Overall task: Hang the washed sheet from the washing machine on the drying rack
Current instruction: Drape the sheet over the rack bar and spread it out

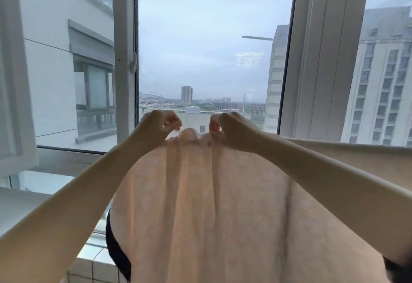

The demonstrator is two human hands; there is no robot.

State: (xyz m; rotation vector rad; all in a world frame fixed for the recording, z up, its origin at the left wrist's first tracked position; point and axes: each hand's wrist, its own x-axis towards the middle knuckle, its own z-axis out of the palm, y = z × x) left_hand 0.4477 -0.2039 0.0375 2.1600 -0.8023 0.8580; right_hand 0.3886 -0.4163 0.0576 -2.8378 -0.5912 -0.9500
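Sheet (211, 204): pale peach cloth, held up at chest height in front of the window (211, 59), hanging in long vertical folds that fill the lower middle of the view. One stretch of it runs off to the right behind the right forearm, level and taut; what carries it there is not visible, and no drying rack can be identified with certainty.

Grip: the left hand (159, 124) is curled, fingertips pinching the bunched top edge of the sheet. The right hand (227, 130) pinches the same edge just beside it, with a small hump of cloth standing between the two.

Handling, as judged: soft and limp, light enough to show daylight through, probably damp and so heavier and more clinging than it looks. It will not keep any shape; it should be taken along the top hem, the hands drawn apart to spread it flat.

Surroundings: an opened window sash (15, 82) stands at left, a white frame post (124, 59) behind the left hand, a tiled ledge (93, 260) below, and a dark item (116, 251) beneath the sheet's left edge, not identifiable. The open sash and the ledge are the likely snag points.
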